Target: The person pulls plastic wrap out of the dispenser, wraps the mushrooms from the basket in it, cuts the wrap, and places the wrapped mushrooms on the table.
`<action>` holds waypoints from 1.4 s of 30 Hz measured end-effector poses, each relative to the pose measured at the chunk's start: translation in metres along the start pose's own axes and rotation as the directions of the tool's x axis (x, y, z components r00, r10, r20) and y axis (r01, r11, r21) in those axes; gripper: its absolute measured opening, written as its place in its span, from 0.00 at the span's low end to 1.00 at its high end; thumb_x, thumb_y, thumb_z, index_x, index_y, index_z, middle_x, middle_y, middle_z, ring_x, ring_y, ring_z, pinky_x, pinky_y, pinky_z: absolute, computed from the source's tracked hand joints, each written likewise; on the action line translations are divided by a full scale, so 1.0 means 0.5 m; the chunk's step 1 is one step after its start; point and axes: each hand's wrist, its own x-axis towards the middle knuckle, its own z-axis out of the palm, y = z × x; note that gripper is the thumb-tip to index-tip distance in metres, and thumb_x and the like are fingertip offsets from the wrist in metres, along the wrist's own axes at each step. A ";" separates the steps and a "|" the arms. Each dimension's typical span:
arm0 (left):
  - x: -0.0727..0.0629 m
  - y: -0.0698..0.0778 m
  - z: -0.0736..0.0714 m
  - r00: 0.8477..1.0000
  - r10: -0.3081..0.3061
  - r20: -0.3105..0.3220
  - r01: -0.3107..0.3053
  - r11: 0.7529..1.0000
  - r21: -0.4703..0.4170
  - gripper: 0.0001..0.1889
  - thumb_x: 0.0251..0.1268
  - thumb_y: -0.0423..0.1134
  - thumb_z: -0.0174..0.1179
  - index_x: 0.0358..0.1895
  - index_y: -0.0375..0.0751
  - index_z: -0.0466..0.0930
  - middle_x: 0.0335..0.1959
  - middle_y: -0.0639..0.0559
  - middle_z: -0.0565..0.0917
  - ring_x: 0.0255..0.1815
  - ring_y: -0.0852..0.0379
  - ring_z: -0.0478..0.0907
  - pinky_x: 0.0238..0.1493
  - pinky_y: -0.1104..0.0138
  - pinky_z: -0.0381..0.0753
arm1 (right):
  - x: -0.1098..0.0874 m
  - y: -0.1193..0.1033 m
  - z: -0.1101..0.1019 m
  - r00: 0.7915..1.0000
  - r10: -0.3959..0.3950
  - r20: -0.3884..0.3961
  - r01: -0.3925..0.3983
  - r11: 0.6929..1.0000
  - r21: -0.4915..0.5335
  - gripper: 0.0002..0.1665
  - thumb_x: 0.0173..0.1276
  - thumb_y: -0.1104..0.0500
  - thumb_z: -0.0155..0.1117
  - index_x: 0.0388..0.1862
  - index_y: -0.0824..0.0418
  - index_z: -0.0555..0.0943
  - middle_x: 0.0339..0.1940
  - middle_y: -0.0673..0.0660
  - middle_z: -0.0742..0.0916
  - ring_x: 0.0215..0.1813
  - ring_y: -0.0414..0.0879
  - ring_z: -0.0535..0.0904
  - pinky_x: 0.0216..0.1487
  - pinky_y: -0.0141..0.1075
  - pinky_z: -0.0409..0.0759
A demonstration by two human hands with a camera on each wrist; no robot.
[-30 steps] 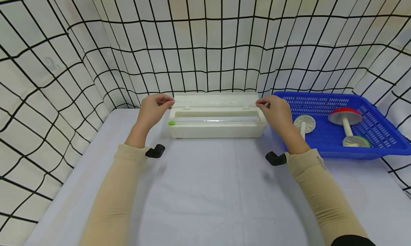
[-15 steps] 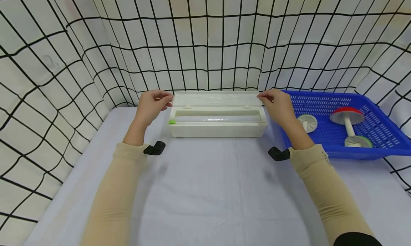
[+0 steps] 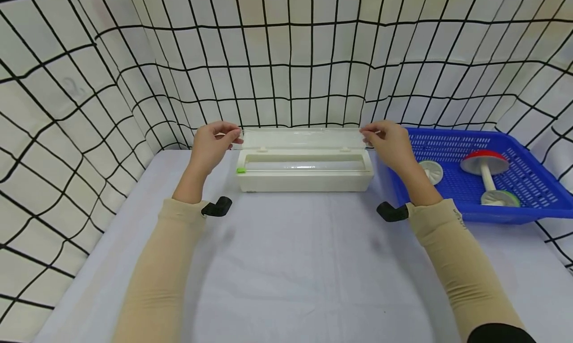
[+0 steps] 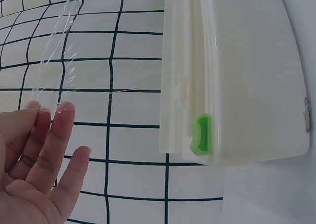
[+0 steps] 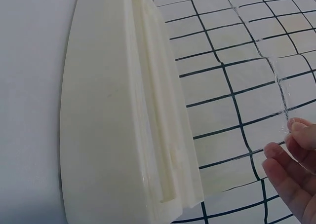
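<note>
A white cling film dispenser [image 3: 304, 182] lies lengthwise on the table, its lid tipped back and a film roll [image 3: 304, 165] showing inside. A green slide cutter [image 4: 201, 135] sits at its left end. My left hand [image 3: 210, 146] pinches one corner of the clear cling film [image 4: 59, 61] between thumb and fingertips, little finger held apart. At the other end my right hand [image 3: 390, 146] pinches the opposite corner. The sheet stretches between both hands, above and behind the dispenser; in the right wrist view its gathered edge [image 5: 280, 86] runs up from the fingertips.
Right of the dispenser stands a blue plastic basket [image 3: 515, 214]. In it lie a red-topped mushroom-shaped piece [image 3: 484, 163], a green-rimmed one [image 3: 499, 198] and a whitish round one [image 3: 431, 172]. Black grid netting [image 3: 309, 64] over white cloth rises behind and at both sides.
Both hands have risen slightly and drawn a little apart, the right one moving rightward, with the cling film held between them. The dispenser stays in place.
</note>
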 end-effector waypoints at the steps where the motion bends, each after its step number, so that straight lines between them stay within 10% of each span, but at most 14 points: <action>1: -0.001 0.002 -0.001 1.000 0.000 -0.003 0.000 1.000 -0.004 0.14 0.77 0.42 0.60 0.54 0.33 0.83 0.48 0.42 0.85 0.41 0.60 0.84 0.42 0.72 0.79 | 0.000 -0.002 0.000 1.000 -0.003 -0.003 0.003 1.000 0.011 0.13 0.80 0.65 0.57 0.53 0.70 0.85 0.47 0.68 0.87 0.47 0.60 0.86 0.35 0.19 0.75; 19: -0.003 0.027 0.005 0.993 0.046 -0.109 -0.065 0.982 -0.179 0.12 0.78 0.37 0.58 0.52 0.29 0.81 0.43 0.47 0.82 0.41 0.59 0.82 0.50 0.69 0.83 | 0.013 -0.024 -0.023 0.998 -0.044 -0.051 0.047 0.997 0.060 0.13 0.80 0.67 0.56 0.53 0.72 0.84 0.49 0.65 0.82 0.41 0.42 0.82 0.41 0.20 0.80; 30: -0.013 0.047 -0.002 0.975 0.119 -0.187 -0.140 0.985 -0.104 0.14 0.78 0.38 0.59 0.53 0.28 0.80 0.40 0.50 0.81 0.38 0.62 0.81 0.48 0.72 0.82 | 0.025 -0.044 -0.037 0.993 -0.100 -0.068 0.104 0.993 0.061 0.12 0.79 0.67 0.57 0.52 0.72 0.85 0.48 0.63 0.82 0.40 0.36 0.81 0.43 0.21 0.81; 42: -0.015 0.064 -0.005 0.944 0.188 -0.272 -0.238 0.958 -0.163 0.12 0.76 0.35 0.61 0.51 0.27 0.81 0.41 0.51 0.81 0.36 0.63 0.81 0.46 0.72 0.82 | 0.024 -0.065 -0.057 0.989 -0.118 -0.089 0.119 0.993 0.012 0.13 0.80 0.65 0.57 0.53 0.68 0.86 0.48 0.61 0.82 0.43 0.45 0.84 0.41 0.21 0.79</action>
